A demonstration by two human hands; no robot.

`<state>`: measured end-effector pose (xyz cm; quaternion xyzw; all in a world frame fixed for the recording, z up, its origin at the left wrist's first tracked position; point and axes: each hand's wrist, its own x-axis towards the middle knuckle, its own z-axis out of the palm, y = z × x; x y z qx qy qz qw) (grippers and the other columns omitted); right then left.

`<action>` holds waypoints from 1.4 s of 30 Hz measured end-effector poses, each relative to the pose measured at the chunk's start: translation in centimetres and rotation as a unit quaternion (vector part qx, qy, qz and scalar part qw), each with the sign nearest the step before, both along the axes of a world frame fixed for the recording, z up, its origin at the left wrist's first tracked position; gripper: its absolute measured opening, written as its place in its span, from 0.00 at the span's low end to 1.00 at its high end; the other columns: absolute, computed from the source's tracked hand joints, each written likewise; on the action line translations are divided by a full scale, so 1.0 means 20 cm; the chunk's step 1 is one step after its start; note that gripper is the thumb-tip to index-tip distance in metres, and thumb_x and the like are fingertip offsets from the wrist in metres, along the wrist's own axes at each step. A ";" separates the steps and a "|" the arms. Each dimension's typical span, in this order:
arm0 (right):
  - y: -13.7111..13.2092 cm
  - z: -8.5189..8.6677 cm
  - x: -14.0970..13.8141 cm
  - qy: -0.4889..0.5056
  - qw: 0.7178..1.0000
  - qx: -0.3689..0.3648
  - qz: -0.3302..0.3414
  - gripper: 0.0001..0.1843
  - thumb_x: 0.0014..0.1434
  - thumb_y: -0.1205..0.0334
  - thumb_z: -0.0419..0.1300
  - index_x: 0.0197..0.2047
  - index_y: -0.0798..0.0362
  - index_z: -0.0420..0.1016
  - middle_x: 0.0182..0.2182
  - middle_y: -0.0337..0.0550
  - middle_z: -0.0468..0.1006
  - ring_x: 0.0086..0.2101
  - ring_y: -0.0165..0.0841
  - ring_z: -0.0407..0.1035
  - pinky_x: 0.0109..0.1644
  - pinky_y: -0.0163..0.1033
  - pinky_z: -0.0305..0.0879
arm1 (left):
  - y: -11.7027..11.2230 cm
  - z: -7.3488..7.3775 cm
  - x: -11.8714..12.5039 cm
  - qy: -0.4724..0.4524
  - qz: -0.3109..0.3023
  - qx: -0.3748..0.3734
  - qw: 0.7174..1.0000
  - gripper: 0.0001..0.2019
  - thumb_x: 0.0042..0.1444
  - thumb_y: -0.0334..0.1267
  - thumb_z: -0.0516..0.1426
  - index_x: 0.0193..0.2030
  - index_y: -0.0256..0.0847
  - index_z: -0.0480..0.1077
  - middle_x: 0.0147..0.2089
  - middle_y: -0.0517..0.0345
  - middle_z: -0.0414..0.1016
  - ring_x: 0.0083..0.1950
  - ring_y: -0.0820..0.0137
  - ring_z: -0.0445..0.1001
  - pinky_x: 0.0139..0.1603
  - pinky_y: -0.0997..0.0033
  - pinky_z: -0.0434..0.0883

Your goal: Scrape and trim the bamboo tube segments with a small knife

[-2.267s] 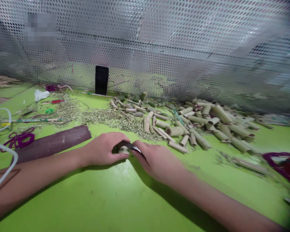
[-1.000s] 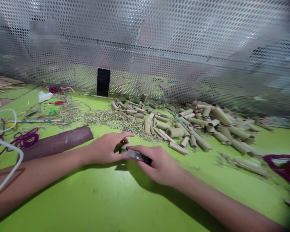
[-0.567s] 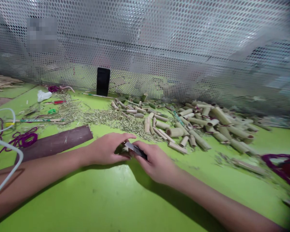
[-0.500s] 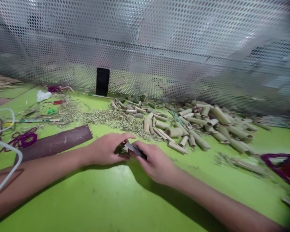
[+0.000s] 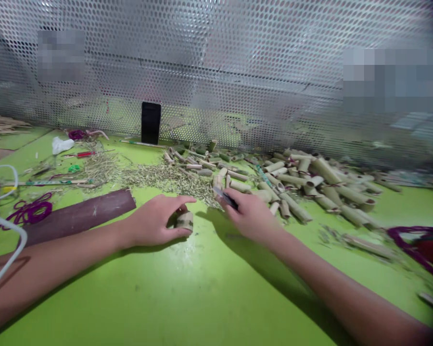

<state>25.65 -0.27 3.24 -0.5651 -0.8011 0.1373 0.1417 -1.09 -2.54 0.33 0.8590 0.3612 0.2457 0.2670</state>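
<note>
Centrally on the worktop (image 5: 187,298), left hand (image 5: 155,221) pinches a bamboo piece (image 5: 185,220) while right hand (image 5: 250,216) grips a blade (image 5: 223,196) by the bamboo pile (image 5: 310,180).

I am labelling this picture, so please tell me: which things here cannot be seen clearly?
Head view:
Bamboo piece: partly covered by the left hand.
Blade: handle hidden inside the right hand, blurred by motion.
Purple cord: cut off by the right edge.
Behind the perforated screen: too blurred to tell.

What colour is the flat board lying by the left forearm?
The board is dark reddish-brown with a few pale scuffs; the head view shows it best.
</note>
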 end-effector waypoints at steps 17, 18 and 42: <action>-0.07 0.02 -0.05 0.344 0.907 -0.240 -0.047 0.15 0.75 0.52 0.49 0.52 0.51 0.72 0.42 0.49 0.82 0.31 0.36 0.77 0.33 0.42 0.77 | 0.00 0.00 -0.01 -0.078 0.057 -0.030 0.995 0.28 0.63 0.51 0.64 0.66 0.45 0.66 0.52 0.48 0.80 0.52 0.57 0.79 0.53 0.50 0.77; -0.08 0.03 -0.05 0.312 0.923 -0.221 -0.034 0.16 0.75 0.50 0.48 0.51 0.51 0.72 0.37 0.45 0.81 0.25 0.33 0.72 0.27 0.40 0.72 | 0.00 -0.01 -0.01 -0.069 0.042 -0.033 0.996 0.28 0.63 0.51 0.64 0.66 0.45 0.66 0.52 0.48 0.80 0.52 0.57 0.79 0.54 0.50 0.77; -0.25 0.01 -0.24 -0.191 0.974 -0.027 0.116 0.12 0.75 0.64 0.49 0.50 0.54 0.74 0.34 0.47 0.82 0.24 0.33 0.70 0.24 0.38 0.45 | -0.01 -0.03 0.00 -0.032 -0.030 0.029 0.999 0.17 0.65 0.48 0.63 0.55 0.43 0.72 0.51 0.52 0.82 0.50 0.60 0.80 0.52 0.60 0.75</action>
